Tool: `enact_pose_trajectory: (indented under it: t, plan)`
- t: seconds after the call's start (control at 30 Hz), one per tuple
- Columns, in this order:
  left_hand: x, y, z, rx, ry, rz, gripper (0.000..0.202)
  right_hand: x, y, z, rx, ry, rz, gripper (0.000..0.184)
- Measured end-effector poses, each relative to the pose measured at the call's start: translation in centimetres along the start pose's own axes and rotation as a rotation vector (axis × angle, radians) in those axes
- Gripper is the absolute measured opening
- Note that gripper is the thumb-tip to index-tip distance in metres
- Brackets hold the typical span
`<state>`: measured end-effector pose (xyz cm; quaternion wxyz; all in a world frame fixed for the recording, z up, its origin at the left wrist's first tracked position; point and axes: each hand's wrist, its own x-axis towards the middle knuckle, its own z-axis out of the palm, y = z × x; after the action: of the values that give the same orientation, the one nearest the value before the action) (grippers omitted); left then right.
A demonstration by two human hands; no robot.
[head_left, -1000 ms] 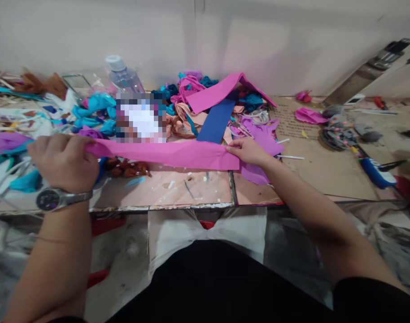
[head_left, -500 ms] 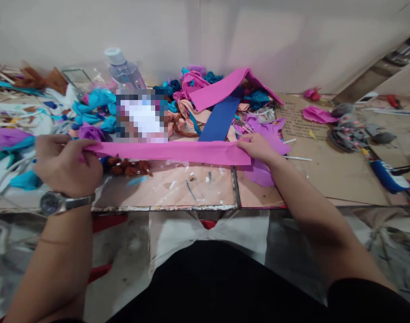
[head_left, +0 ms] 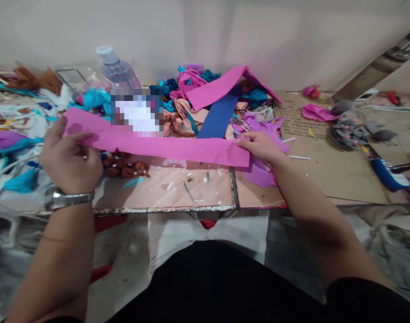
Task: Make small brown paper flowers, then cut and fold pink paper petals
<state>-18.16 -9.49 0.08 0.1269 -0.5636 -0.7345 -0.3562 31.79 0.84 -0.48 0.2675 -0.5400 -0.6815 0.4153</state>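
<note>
A long pink strip, which looks like crepe paper or thin cloth, is stretched level above the table between my hands. Its left end is pinched by my left hand, where the strip flares up past the fingers. My right hand grips the right end between thumb and fingers. Behind the strip lie a dark blue strip and a folded pink strip on a heap of scraps. A purple piece lies under my right hand, and brown twisted pieces lie near my left.
A clear bottle with a white cap stands at the back left. At the right are a grey pincushion with pins, a blue object and a leaning flask on cardboard. The table's front edge faces me.
The strip's left end has opened out and risen above my left fingers, which have shifted their hold. My right hand stays nearly still on the other end.
</note>
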Motion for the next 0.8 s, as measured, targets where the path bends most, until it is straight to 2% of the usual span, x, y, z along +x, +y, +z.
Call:
enact_pose_trajectory:
  t: [0.07, 0.13, 0.37, 0.47, 0.63, 0.8]
  plan:
    - [-0.3, -0.4, 0.2, 0.057, 0.034, 0.119, 0.058, 0.0, -0.2, 0.2, -0.085, -0.039, -0.063, 0.039]
    - [-0.7, -0.5, 0.3, 0.109, -0.022, 0.157, 0.061, 0.1, -0.2, 0.4, -0.178, -0.062, -0.118, 0.04]
    - [-1.3, 1.7, -0.9, 0.214, -0.025, 0.092, 0.063, 0.5, 0.3, 1.2, -0.334, -0.092, -0.146, 0.036]
    - [-1.1, 2.4, -1.3, 0.278, -0.09, 0.048, 0.067, 0.3, 0.1, 1.6, -0.331, -0.112, -0.13, 0.038]
    - [-1.1, 2.2, -1.6, 0.309, -0.181, 0.023, 0.068, 0.1, 0.1, 2.5, -0.2, -0.13, -0.133, 0.034]
    - [-1.7, 2.9, -2.2, 0.271, -0.213, 0.02, 0.085, 0.4, 0.6, 3.2, -0.143, -0.138, -0.173, 0.032]
